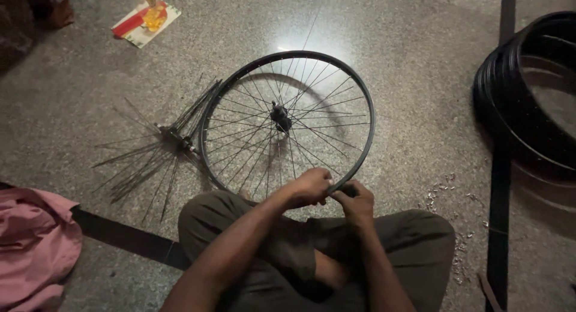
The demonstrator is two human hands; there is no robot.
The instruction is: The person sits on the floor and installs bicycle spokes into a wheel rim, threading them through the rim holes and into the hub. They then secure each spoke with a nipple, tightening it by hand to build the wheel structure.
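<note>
A black bicycle wheel rim [367, 102] with thin spokes and a central hub [279, 116] stands tilted on the floor in front of my crossed legs. My left hand [309, 186] grips the near edge of the rim from the inside. My right hand [356, 203] pinches the rim right beside it, fingers closed at a spoke end. Both hands touch each other at the rim's lowest point.
A second hub with loose fanned-out spokes [171, 138] lies left of the wheel. A stack of black rims [528, 90] sits at the right. Small metal nipples [447, 189] are scattered by my right knee. Pink cloth [33, 246] lies at the lower left, a paper packet [146, 21] at the top left.
</note>
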